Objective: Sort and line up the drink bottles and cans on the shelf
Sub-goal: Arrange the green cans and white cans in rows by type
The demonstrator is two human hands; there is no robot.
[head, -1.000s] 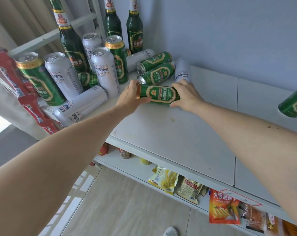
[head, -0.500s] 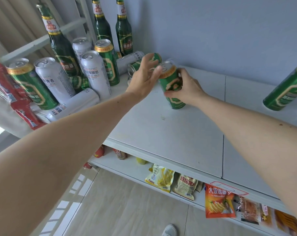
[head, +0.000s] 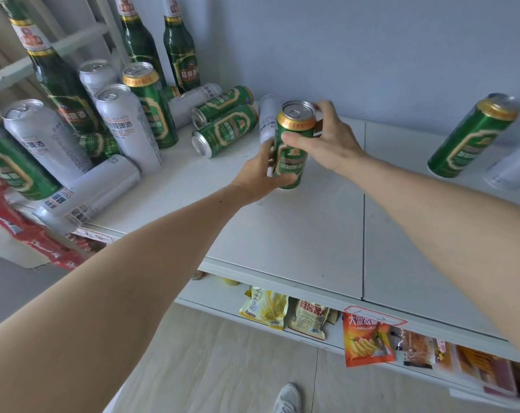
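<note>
Green with a gold collar, the can (head: 291,147) stands upright near the middle of the white shelf (head: 297,234), and both my hands are on it. From the head camera, my left hand (head: 260,177) wraps the lower body from the left, fingers curled round behind the can where I cannot see them. My right hand (head: 327,141) grips the upper part from the right: the thumb lies across the front below the gold band, and the fingers (head: 318,107) curl over the far side of the rim. I cannot tell if the base rests on the shelf or sits just above it.

Behind the can, two green cans (head: 226,134) lie on their sides, one behind the other, bases toward me, with a white can (head: 267,119) lying just to their right, near my right fingers. Further left the clutter is thick: upright white cans (head: 127,126) and an upright green one (head: 150,105), a white can on its side (head: 89,193) at the shelf's front edge, and three green bottles (head: 178,52) standing at the back against the wall.

Well off to the right, another green can (head: 473,135) stands apart with something white (head: 515,165) just beside it, cut off by the frame edge.

Below, the lower shelf (head: 223,296) holds snack packets (head: 366,338). A shoe (head: 287,397) shows on the tiled floor (head: 223,368).
</note>
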